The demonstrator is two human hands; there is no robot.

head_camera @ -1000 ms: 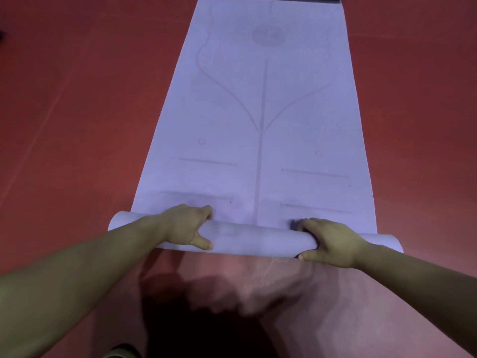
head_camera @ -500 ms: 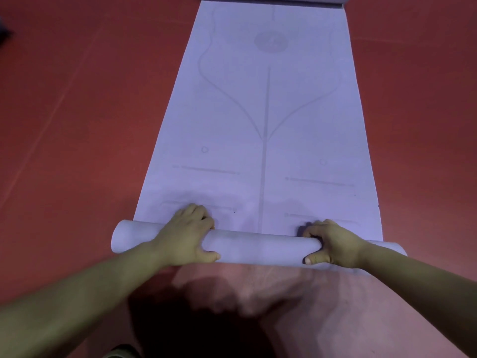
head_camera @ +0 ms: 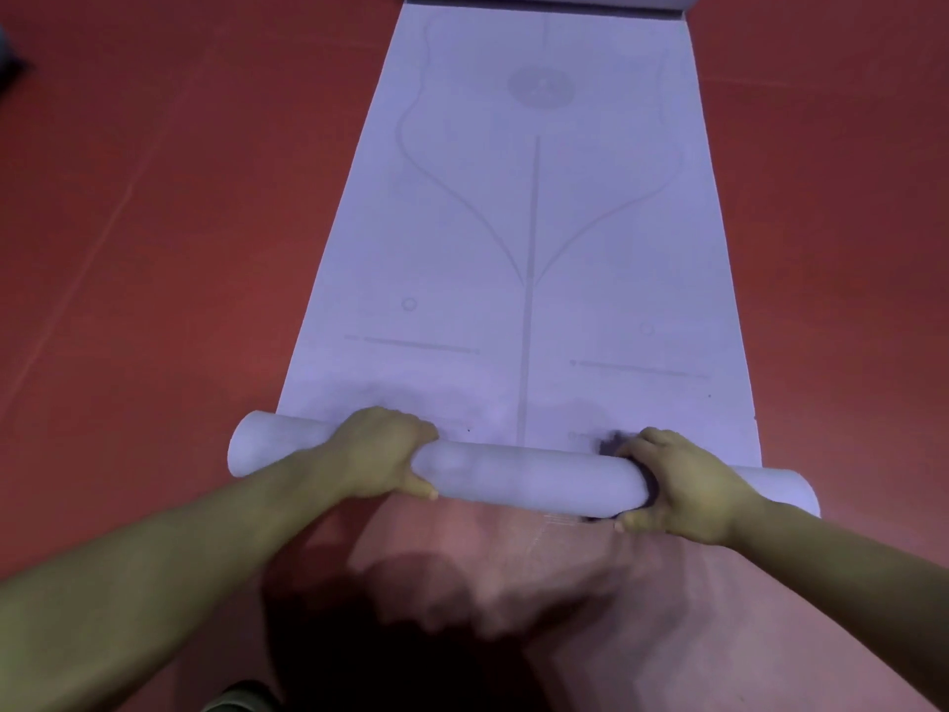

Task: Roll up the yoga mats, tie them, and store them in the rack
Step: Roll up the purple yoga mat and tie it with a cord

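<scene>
Red floor spreads out around both grips. Lilac yoga mat lies flat on floor, running away beyond grips, line pattern facing up. Rolled end lies crosswise, spanning between grips and sticking out past each. Left grip clasps rolled end, fingers curled over far side, thumb near. Right grip does likewise.
</scene>
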